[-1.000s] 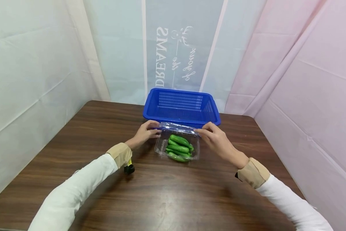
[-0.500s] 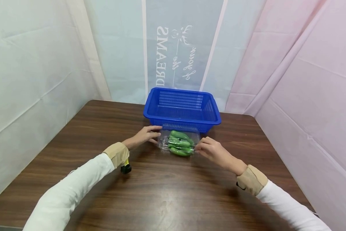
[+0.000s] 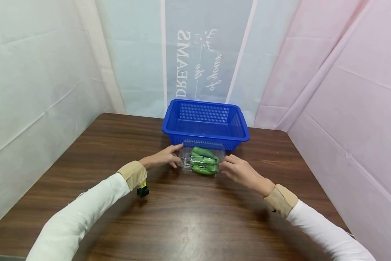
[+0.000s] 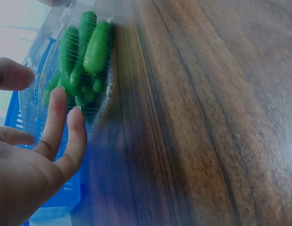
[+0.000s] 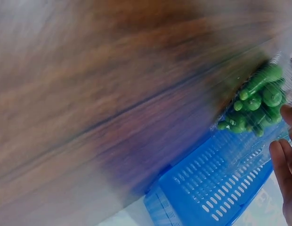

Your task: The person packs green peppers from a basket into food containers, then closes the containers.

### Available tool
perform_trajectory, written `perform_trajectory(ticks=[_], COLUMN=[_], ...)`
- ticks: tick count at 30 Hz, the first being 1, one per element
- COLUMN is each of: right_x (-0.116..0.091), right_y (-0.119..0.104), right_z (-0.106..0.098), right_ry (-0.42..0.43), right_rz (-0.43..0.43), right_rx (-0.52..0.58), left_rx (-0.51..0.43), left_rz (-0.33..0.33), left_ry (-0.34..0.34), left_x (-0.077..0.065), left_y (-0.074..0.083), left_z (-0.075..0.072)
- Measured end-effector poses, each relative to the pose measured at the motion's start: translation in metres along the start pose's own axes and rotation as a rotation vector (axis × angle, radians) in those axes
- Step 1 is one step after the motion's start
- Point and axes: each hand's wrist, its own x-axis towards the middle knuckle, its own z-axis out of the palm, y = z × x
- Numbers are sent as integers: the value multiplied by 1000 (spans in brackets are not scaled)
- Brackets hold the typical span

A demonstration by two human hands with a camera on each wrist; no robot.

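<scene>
A clear plastic clamshell box point(image 3: 186, 164) holds several small green cucumbers point(image 3: 204, 160) and sits on the table against the front of the blue basket. Its lid lies down over them. My left hand point(image 3: 164, 157) is at the box's left end, fingers spread and mostly straight; in the left wrist view, two fingertips point(image 4: 75, 115) meet the ribbed end wall. At the right end, my right hand point(image 3: 241, 169) has its fingers bent in and pinches the box's edge near the front corner. Only its fingers point(image 5: 283, 165) show in the right wrist view.
The blue plastic basket point(image 3: 206, 136), with slotted walls, stands behind the box at the back of the brown wooden table point(image 3: 182, 217). Pale cloth point(image 3: 35, 72) hangs on both sides and behind. A small black device point(image 3: 143, 191) hangs under the left wristband.
The box's lid has come down over the cucumbers, and the box has shifted slightly toward the basket. The right hand has moved down to the front corner; the left fingers have slid along the end.
</scene>
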Motion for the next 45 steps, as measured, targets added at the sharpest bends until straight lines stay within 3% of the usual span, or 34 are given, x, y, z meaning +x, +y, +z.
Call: perform_trajectory(ticks=[10,23,33,40,45], right_x=[4,12,18,23,32], right_y=[-1,-7,-7,-6,-1], right_z=[2,4,-1,-13,-33], right_ry=[-17,-76,-150,-217,-338], right_rz=[-48,-103,-64,-32,50], right_rx=[-82,-199,-224,-168,18], left_rx=[6,-64,-157,-137,-12], left_rz=[6,-29,-96,-99,-82], left_ry=[24,28,5,41,78], left_x=[4,1,1,4,1], left_y=[0,-2,7,6,6], left_z=[3,5,3,0,-8])
